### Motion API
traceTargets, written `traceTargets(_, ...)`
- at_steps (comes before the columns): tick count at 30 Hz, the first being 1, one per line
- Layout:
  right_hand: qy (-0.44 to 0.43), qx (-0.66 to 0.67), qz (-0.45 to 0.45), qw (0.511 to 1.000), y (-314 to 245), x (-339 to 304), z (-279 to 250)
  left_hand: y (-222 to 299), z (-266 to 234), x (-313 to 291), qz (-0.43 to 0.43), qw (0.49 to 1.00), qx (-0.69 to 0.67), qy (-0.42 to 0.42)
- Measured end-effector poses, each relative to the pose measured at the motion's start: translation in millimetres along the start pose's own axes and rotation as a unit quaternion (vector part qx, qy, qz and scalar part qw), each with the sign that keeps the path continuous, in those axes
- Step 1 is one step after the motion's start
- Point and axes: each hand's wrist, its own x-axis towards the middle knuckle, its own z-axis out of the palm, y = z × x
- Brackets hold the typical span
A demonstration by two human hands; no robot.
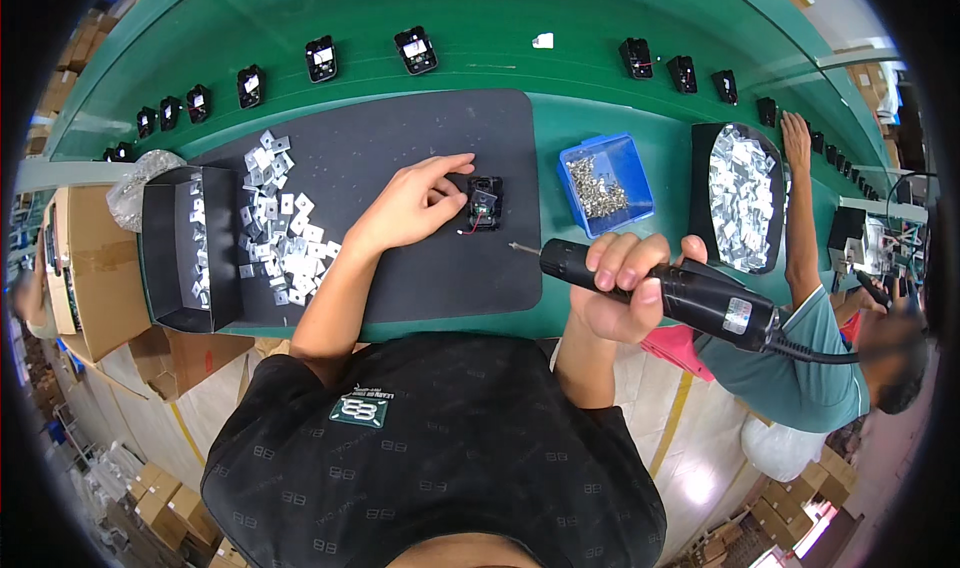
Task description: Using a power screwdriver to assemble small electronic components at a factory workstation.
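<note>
My right hand (628,286) is wrapped round a black electric screwdriver (700,303), whose thin bit points left, above the right edge of the dark mat (420,278). On that mat lies a small square black housing (486,190) with a circuit board and a thin red wire with a white plug. Beside its left edge rests my left hand (412,204), index finger stretched out and the other fingers partly bent; nothing shows in its grasp. A blue bin (640,183) of small metal screws stands to the right of the mat.
Loose silvery metal plates (290,238) are spread over the mat's left side, by a black box (190,313). Another black box (703,198) of plates stands at right. Several black housings (415,50) line the green belt (480,28). A co-worker's arm (800,228) reaches in at right.
</note>
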Motion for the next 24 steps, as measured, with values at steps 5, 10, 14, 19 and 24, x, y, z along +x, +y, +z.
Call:
traceTargets(5, 0.009, -0.06, -0.029, 0.998, 19.8, -4.4, 8.0, 18.3, -11.7, -7.0, 0.115, 0.976, 0.158, -0.093)
traceTargets(10, 0.01, -0.082, -0.029, 0.996, 39.2, -4.9, 13.9, 9.3, 3.8, -4.5, 0.178, 0.951, 0.237, -0.085)
traceTargets(14, 0.01, -0.085, -0.032, 0.996, 49.4, -6.2, 13.2, 3.4, 7.1, 2.6, 0.181, 0.958, 0.212, -0.069)
traceTargets(19, 0.001, -0.095, -0.034, 0.995, 50.1, -6.0, 17.5, 2.5, 3.6, 3.5, 0.176, 0.959, 0.208, -0.082)
traceTargets(24, 0.012, -0.09, -0.028, 0.995, 55.2, -8.3, 17.9, 5.2, 4.3, 3.5, 0.175, 0.959, 0.208, -0.084)
